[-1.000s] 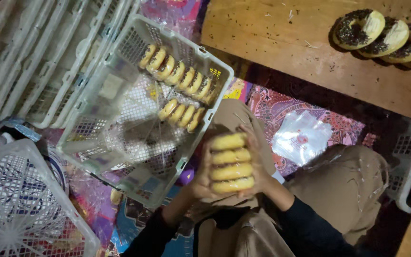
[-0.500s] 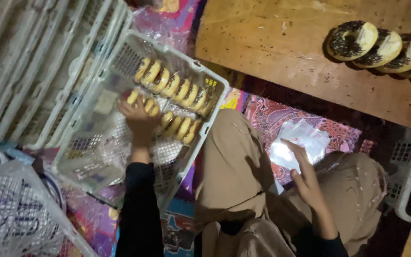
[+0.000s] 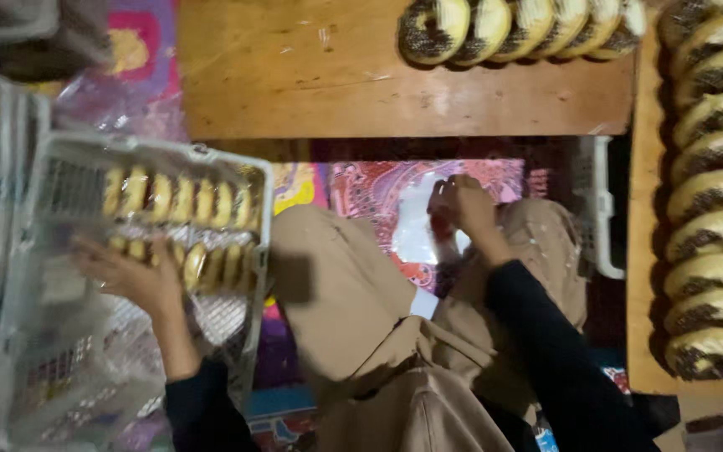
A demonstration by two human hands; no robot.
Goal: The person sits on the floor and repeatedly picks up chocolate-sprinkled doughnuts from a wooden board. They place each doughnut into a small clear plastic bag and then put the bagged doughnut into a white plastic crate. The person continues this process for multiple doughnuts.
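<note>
- The left hand (image 3: 131, 280) lies spread and flat in the white plastic crate (image 3: 140, 151), fingers (image 3: 94, 251) gripping nothing, touching the nearer row of wrapped buns (image 3: 211, 266).
- Two rows of buns fill the crate's far end; the mesh floor nearer than the fingers lies bare.
- The right hand (image 3: 462, 205) has its fingers curled together on a clear plastic bag (image 3: 416, 222) on the lap.
- Beyond those fingers, five chocolate-topped doughnuts (image 3: 516, 25) line the wooden tabletop (image 3: 294, 75) along its far edge.

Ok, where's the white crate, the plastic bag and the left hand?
Crate (image 3: 211, 156): head view, on its top rim.
Plastic bag (image 3: 414, 219): head view, on its clear middle.
Left hand (image 3: 131, 279): head view, on the back of the hand.
</note>
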